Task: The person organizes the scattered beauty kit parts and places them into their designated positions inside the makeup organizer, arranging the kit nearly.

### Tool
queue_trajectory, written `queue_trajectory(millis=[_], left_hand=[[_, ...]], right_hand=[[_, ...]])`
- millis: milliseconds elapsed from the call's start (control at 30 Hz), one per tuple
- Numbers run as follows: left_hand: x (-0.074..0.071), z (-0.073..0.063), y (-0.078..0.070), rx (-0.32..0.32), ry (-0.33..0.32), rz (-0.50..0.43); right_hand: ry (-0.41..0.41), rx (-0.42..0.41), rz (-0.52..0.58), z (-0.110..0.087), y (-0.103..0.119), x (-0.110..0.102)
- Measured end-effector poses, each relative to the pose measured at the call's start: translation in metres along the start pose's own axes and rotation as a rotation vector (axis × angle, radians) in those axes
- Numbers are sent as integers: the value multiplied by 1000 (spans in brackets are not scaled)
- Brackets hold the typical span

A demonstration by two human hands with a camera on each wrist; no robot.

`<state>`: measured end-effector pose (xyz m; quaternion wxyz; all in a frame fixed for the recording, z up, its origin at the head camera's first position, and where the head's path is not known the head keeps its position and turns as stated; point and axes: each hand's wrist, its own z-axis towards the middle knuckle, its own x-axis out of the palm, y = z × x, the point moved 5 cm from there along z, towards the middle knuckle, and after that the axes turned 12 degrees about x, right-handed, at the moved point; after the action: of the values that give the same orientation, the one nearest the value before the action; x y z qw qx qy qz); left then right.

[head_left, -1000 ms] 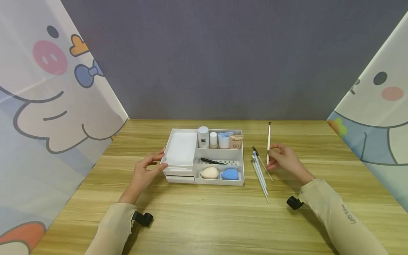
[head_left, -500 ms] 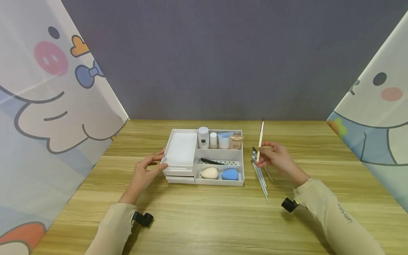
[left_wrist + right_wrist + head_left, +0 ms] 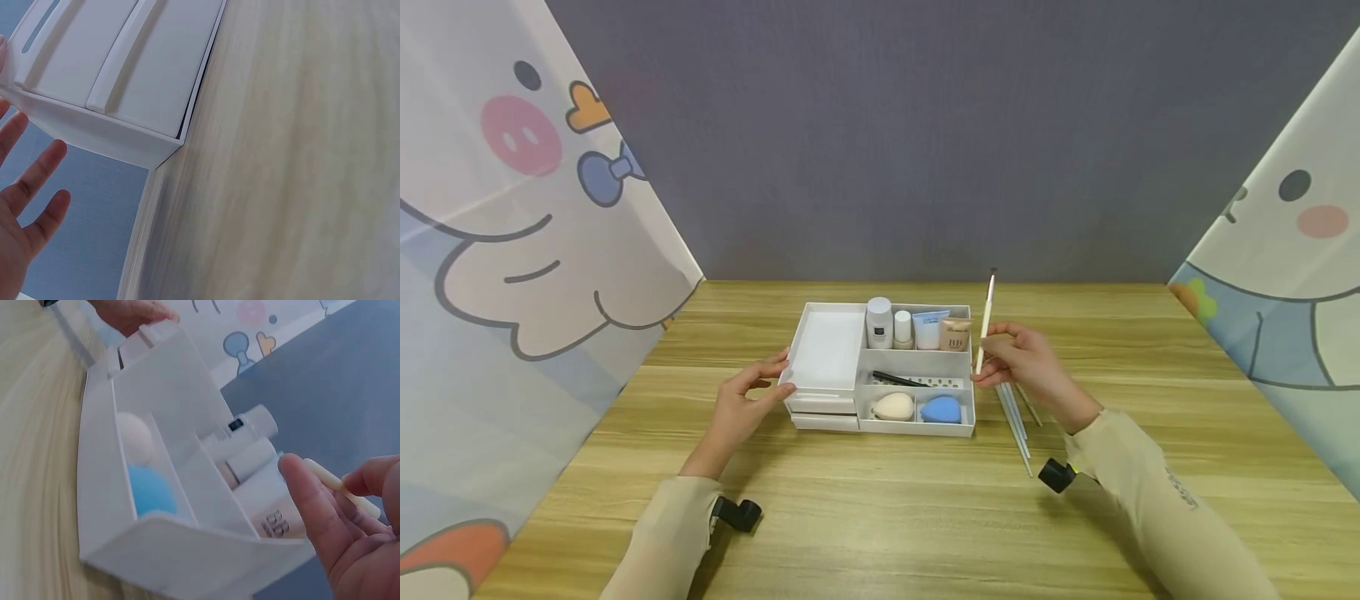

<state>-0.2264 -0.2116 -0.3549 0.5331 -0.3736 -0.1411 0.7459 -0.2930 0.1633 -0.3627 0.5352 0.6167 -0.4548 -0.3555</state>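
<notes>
A white makeup organizer (image 3: 826,354) stands mid-table in the head view. My left hand (image 3: 743,408) rests against its left side with fingers spread and fairly straight. In the left wrist view, some fingertips are near the box wall, and the front shows two drawers. Between thumb and fingers, my right hand (image 3: 1026,360) pinches a makeup brush (image 3: 987,321) with a pale handle. Its dark bristle end points up, just off the organizer's right edge. More brushes (image 3: 1017,429) lie on the table under and beside that hand, their upper ends hidden by it.
The organizer's back compartments hold a white bottle (image 3: 879,325), a small capped bottle (image 3: 902,330), a blue tube (image 3: 929,331) and a BB tube (image 3: 956,334). A black pencil-like stick (image 3: 898,379) lies in the middle compartment. A cream sponge (image 3: 892,407) and a blue sponge (image 3: 941,409) fill front compartments.
My right hand has carried the brush leftward and slightly up, from right of the loose brushes to beside the organizer's right edge. The left hand stays put.
</notes>
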Motion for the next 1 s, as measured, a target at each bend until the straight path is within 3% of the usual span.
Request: queue_trajectory(millis=[700,1000], left_hand=[[-1,0,2,6,-7,-1],[-1,0,0,22,-9,-2]], right_hand=[[106,-17,55,19,20,57],[144,-12,54,29,18,80]])
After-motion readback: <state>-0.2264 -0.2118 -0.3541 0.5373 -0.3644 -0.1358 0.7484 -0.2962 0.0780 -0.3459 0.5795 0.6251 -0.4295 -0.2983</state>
